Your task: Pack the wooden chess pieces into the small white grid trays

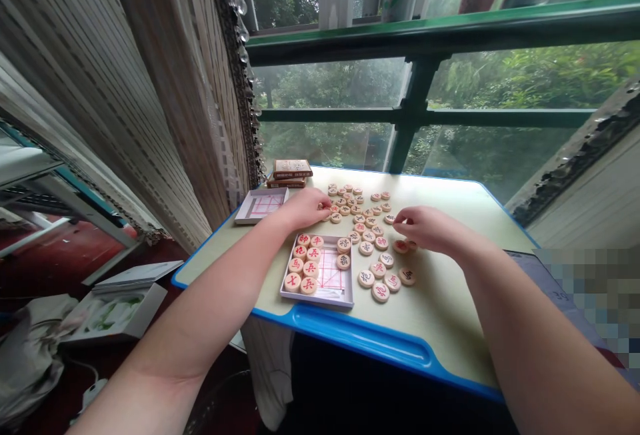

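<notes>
Round wooden xiangqi pieces (pixel 367 248) with red or black characters lie loosely across the table's middle. At the left edge of this spread, my left hand (pixel 306 208) has its fingers pinched together on a piece, mostly hidden by the fingertips. My right hand (pixel 425 227) reaches in from the right, thumb and forefinger closed at the edge of a black-marked xiangqi piece (pixel 389 219). Between my arms is a shallow white box (pixel 320 300). Two columns of red-marked pieces (pixel 311 268) fill its left side, and two black-marked pieces (pixel 343 261) sit at its right.
A second shallow white tray (pixel 245 216) and stacked brown boxes (pixel 293 168) stand at the table's back left. The pale table (pixel 450 328) has a blue rim. A window (pixel 340 88) rises behind it, with curtains (pixel 165 55) at the left. A dark printed sheet (pixel 540 288) lies at the right.
</notes>
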`<state>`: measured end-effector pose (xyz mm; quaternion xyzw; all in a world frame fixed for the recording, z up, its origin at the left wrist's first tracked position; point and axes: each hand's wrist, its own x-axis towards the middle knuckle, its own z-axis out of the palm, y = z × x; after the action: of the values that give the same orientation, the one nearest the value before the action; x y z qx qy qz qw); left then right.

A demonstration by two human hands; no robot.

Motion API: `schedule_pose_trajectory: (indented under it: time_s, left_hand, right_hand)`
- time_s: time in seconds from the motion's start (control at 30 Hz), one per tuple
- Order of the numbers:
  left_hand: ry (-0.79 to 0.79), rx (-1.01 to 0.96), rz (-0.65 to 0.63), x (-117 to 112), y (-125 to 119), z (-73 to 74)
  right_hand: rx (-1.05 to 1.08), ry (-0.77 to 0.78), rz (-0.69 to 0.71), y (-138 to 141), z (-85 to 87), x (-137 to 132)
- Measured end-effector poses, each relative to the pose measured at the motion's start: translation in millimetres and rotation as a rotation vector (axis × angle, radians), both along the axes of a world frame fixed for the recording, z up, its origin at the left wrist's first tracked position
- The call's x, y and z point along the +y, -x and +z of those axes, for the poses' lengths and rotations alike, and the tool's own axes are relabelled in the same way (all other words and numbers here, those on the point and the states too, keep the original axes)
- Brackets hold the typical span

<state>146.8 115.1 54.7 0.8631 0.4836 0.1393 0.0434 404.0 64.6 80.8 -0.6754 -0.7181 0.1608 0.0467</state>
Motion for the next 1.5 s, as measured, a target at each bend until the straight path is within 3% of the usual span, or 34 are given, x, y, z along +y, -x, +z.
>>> schedule_pose_trajectory:
  time_s: [0.23, 0.53, 0.67, 0.9, 1.07, 1.17, 1.27, 1.4, 1.5]
  left_hand:
    - [-0.011, -0.011, -0.014, -1.0, -2.6, -1.2]
    - [-0.007, 0.096, 0.213, -2.3, 3.7, 7.9]
    - [0.053, 0.133, 0.221, -7.2, 4.2, 11.9]
    - [0.107, -0.035, 0.233, -2.9, 4.5, 11.4]
    - [-0.011, -0.106, 0.33, 10.3, 11.8, 6.5]
    - [0.001, -0.094, 0.279, 10.6, 13.2, 4.8]
    - [0.017, -0.055, 0.206, 5.1, 9.7, 5.1]
    - [-0.054, -0.067, -0.007, -2.6, 3.5, 4.1]
    - [-0.036, -0.058, -0.087, -4.7, 1.4, -0.6]
  right_hand:
    - [0.073, 0.019, 0.192, 14.9, 5.8, -11.9]
    - [0.025, -0.075, 0.275, 26.4, 0.5, -17.5]
    - [-0.007, -0.043, 0.297, 32.6, -2.7, -18.1]
    - [-0.079, -0.146, 0.305, 35.9, -15.3, -12.8]
    - [-0.043, -0.361, 0.486, 38.8, -24.4, -12.2]
    - [-0.044, -0.399, 0.536, 41.7, -28.8, -12.3]
    - [-0.036, -0.423, 0.484, 42.1, -30.9, -11.8]
    - [-0.038, -0.447, 0.448, 40.9, -31.1, -11.3]
    - [-0.048, -0.441, 0.491, 42.0, -31.3, -11.5]
